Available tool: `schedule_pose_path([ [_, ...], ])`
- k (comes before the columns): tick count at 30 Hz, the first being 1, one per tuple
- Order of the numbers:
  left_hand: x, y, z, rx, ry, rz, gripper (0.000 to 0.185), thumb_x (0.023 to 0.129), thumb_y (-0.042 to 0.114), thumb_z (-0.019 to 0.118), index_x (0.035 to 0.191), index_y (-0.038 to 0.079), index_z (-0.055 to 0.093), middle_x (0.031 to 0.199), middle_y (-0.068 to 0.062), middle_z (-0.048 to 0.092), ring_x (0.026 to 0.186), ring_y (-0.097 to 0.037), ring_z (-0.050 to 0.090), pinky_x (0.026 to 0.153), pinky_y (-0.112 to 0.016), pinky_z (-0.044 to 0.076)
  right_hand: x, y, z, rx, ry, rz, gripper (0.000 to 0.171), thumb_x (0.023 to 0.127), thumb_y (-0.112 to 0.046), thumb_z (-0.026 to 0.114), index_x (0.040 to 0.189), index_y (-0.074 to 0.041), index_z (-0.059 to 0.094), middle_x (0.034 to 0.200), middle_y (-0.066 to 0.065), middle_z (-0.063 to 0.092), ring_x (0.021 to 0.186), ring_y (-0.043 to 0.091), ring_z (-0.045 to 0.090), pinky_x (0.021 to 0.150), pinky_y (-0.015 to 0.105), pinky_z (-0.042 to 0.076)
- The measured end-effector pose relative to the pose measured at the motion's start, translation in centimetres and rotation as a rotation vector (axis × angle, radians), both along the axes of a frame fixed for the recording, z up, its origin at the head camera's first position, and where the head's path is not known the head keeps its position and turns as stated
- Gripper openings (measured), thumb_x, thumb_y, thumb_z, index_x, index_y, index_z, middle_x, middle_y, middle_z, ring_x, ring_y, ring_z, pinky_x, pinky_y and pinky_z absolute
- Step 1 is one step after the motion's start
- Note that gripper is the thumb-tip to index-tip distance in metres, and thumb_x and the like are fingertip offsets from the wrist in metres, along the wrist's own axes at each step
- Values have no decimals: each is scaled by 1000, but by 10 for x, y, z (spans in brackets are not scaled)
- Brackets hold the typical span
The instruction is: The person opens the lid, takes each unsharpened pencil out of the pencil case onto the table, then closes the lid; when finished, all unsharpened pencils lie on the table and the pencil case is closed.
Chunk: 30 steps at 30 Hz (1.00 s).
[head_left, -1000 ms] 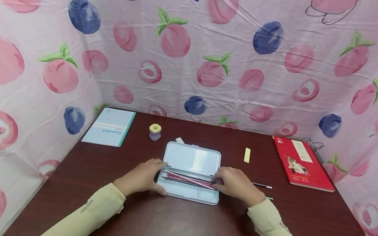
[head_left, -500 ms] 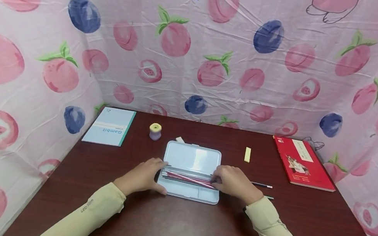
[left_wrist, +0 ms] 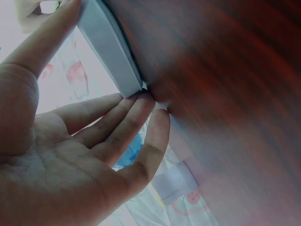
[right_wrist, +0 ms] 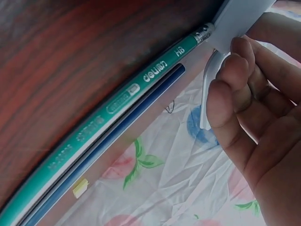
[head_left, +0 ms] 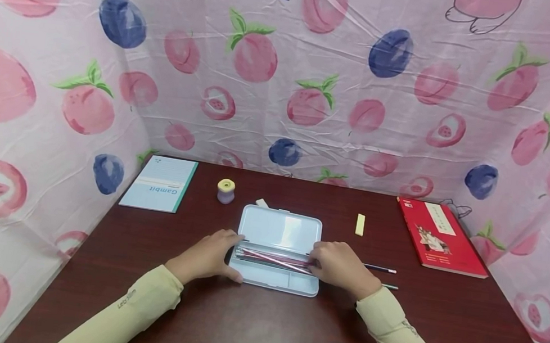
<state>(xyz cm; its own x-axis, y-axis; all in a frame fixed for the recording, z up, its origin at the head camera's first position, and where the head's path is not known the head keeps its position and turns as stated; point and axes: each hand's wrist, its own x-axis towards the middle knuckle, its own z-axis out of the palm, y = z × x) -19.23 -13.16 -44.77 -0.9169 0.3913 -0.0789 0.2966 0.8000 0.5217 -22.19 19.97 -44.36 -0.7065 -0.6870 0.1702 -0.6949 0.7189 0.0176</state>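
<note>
Pencil case [head_left: 278,251] open, pencils [head_left: 272,259] inside — left hand [head_left: 206,255] spread on its end, right hand [head_left: 340,266] fingers curled round the other.

Table [head_left: 257,328]: dark red-brown wood grain, smooth, faint sheen. Pencil case [head_left: 280,233]: pale grey-blue, smooth, looks like plastic or coated metal, cannot tell which; inside of lid reflects light softly. Pencils [head_left: 272,259] in the case: glossy lacquer, pink and dark. Green pencil [right_wrist: 113,106] on the table at right: shiny paint, printed lettering, metal ferrule at its end. Backdrop [head_left: 316,74]: thin creased cloth, slight shine, fruit print. Notebook [head_left: 160,184], far left: matt paper cover. Red book [head_left: 438,235], far right: smooth cover. Sleeves [head_left: 137,306]: matt knit fabric.
</note>
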Motion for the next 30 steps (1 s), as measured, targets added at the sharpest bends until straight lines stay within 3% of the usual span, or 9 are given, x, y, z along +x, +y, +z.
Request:
schedule_pose_path([
  [18,2,2,3,-12,-25,16,99,74,47,98,155,8,54,148,-13,60,129,-27,56,117,-51,50,13,9,7,-57,66,-37,11,82,-17,92,90,-16,84,84,-4,77,69,7,69,65,28,60],
  [30,3,2,4,-5,-23,22,100,74,47,98,155,8,54,150,-14,60,132,-28,56,118,-53,49,21,31,9,-105,62,-110,19,79,-18,96,95,-17,85,84,-5,76,68,5,66,66,24,59],
])
